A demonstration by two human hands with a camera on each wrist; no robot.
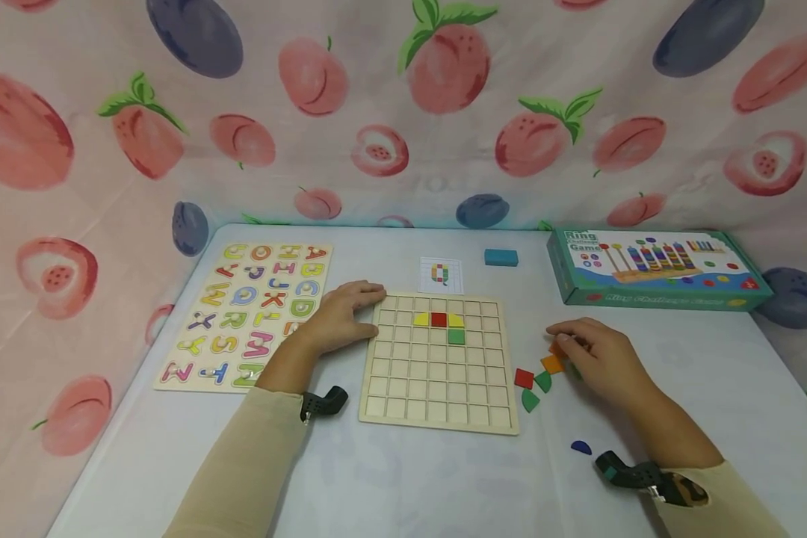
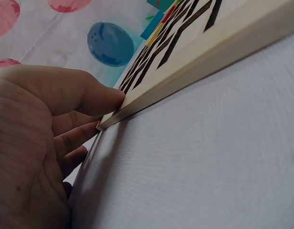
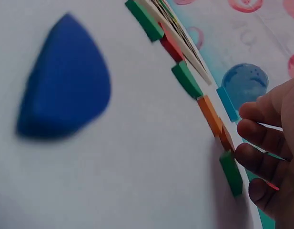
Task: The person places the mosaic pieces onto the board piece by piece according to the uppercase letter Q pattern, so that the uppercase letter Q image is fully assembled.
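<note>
My left hand [image 1: 339,317] rests against the upper left corner of a wooden grid board [image 1: 418,372], thumb on its side edge and fingers extended. In the board's upper rows sit a red square [image 1: 438,320] between two yellow curved pieces [image 1: 421,320] and a green square [image 1: 456,337] below. My right hand [image 1: 598,359] hovers low over loose pieces right of the board, fingers loosely bent. Its fingertips are close beside orange pieces [image 3: 211,116] and a green piece [image 3: 231,173]; nothing shows between the fingers.
A red square [image 1: 524,379], two green quarter-rounds [image 1: 530,400] and a blue half-round [image 1: 581,447] lie to the right. Behind the board are a patterned Q card [image 1: 441,276] and a blue block [image 1: 501,258]. An alphabet board [image 1: 205,355] lies left, a game box [image 1: 659,269] back right.
</note>
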